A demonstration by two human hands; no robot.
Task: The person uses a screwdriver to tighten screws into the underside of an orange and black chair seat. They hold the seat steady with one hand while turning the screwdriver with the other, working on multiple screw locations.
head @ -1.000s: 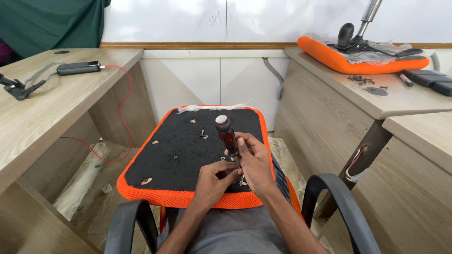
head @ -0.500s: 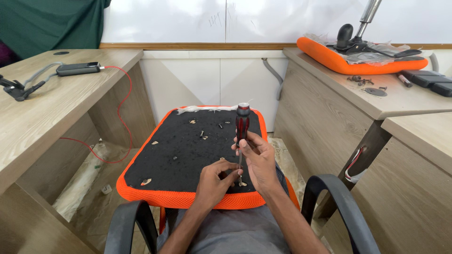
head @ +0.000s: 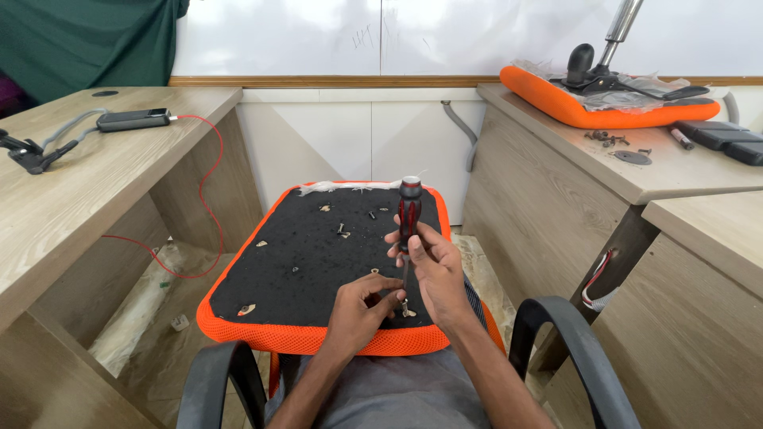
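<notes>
An upturned chair seat (head: 262, 274), black underneath with an orange mesh edge, rests on my lap. My right hand (head: 433, 266) grips a red-and-black screwdriver (head: 408, 208), held nearly upright with its tip down on the seat's near right corner. My left hand (head: 362, 306) pinches a small screw (head: 405, 310) at the screwdriver's tip. Loose screws (head: 342, 231) and small metal fittings lie scattered over the black underside.
A wooden desk (head: 71, 191) on the left carries a black device with a red cable (head: 199, 199). On the right desk (head: 660, 171) sit another orange seat with its mechanism (head: 612, 99), screws and black parts. Black chair armrests (head: 572, 349) flank my lap.
The screwdriver has swung from a leftward tilt to nearly upright, its handle moving right. My left fingers stay at its tip.
</notes>
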